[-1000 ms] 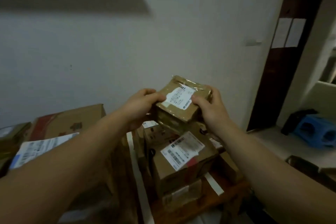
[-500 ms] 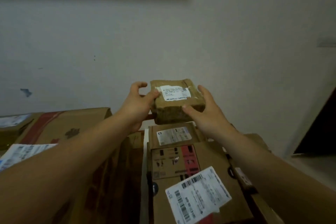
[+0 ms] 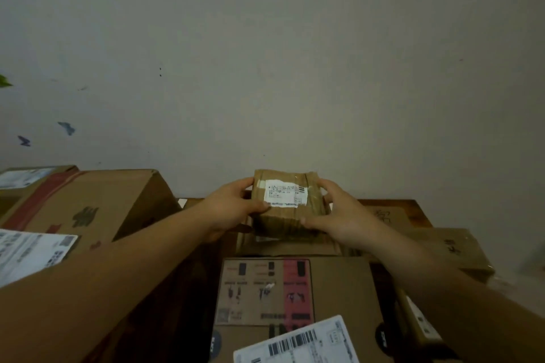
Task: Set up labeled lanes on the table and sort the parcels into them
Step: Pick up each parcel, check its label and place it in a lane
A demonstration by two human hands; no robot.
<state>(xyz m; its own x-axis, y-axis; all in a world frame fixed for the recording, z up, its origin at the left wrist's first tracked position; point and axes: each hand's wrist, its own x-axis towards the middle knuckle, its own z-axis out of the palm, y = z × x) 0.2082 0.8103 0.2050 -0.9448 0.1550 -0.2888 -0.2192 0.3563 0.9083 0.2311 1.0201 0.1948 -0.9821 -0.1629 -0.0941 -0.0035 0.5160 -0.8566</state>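
Two hands hold a single parcel; findings run left to right.

A large cardboard box [image 3: 97, 206] stands at the left against the wall. The left hand [image 3: 233, 209] grasps the left end of the small taped parcel [image 3: 287, 209], thumb on the top face just beside its white address label [image 3: 284, 194], fingers curled round the far side. The parcel is at centre, level, over a printed carton [image 3: 295, 289] and the boxes behind it. In this dim view it cannot be told whether it rests on them or is held just clear. The right hand [image 3: 339, 212] grasps the right end, thumb on the near face. A flat carton [image 3: 451, 247] lies at the right on the wooden table [image 3: 413, 205].

Assessment: the parcel appears light, judging from the easy fingertip hold. Its creased wrapping suggests a slightly yielding skin over a firm block. The tape is likely slick, so hold it at the two short ends and leave the label uncovered.
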